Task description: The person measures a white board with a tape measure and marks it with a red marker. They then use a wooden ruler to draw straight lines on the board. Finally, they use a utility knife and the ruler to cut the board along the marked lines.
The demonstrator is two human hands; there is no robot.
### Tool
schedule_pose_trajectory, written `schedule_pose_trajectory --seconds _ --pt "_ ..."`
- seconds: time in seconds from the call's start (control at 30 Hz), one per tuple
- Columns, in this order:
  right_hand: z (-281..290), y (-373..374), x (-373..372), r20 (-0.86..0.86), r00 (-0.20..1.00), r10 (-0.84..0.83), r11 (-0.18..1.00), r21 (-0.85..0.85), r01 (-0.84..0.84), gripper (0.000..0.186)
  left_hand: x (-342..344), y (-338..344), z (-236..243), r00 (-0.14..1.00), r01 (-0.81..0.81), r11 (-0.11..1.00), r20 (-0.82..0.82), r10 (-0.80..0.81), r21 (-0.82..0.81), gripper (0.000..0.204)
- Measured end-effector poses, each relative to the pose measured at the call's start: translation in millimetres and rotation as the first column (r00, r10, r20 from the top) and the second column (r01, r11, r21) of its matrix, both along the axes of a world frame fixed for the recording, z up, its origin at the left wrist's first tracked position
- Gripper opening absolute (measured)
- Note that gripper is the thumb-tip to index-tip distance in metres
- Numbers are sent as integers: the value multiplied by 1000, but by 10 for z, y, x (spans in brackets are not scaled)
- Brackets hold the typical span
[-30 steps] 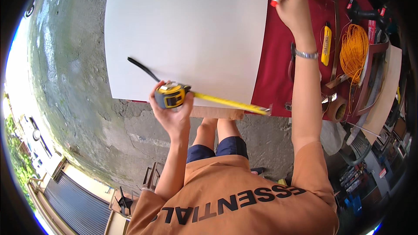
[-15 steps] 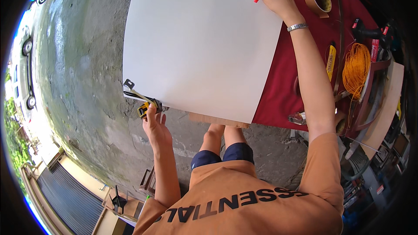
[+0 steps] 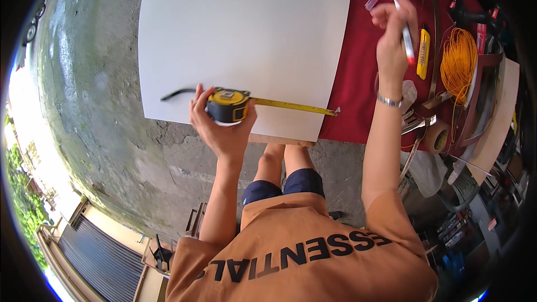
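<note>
**Tape measure stretched along the sheet's near edge**

Since the earlier frame, the left hand (image 3: 221,128) has drawn the yellow blade out to the right corner of the white sheet (image 3: 246,33). It grips the tape measure (image 3: 226,106) firmly. The right hand (image 3: 391,50) hovers over the red tablecloth (image 3: 358,72), fingers closed on a marker (image 3: 405,36).

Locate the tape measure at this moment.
In the head view, the tape measure sits in the left hand on the white board's near edge, its yellow blade stretched rightward to the red cloth.
</note>
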State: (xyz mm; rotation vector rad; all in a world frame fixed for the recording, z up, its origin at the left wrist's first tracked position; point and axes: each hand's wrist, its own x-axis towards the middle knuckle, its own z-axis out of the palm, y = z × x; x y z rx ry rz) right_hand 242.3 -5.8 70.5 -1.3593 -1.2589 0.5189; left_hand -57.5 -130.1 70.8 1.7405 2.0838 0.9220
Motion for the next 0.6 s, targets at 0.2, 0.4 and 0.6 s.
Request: schedule_pose_trajectory --seconds 0.2,0.4,0.6 --pt "-152 -1237 -190 105 974 -199 971 -109 210 43 130 7 -422 998 44 997 -44 -42 56 68" --pt "-412 -1838 -482 -52 989 -141 976 -177 130 33 82 75 -491 999 45 996 3 -45 80 68" --pt "-428 -1990 -710 -147 984 -98 966 -251 58 19 -27 -4 -535 998 50 994 26 -53 102 74"
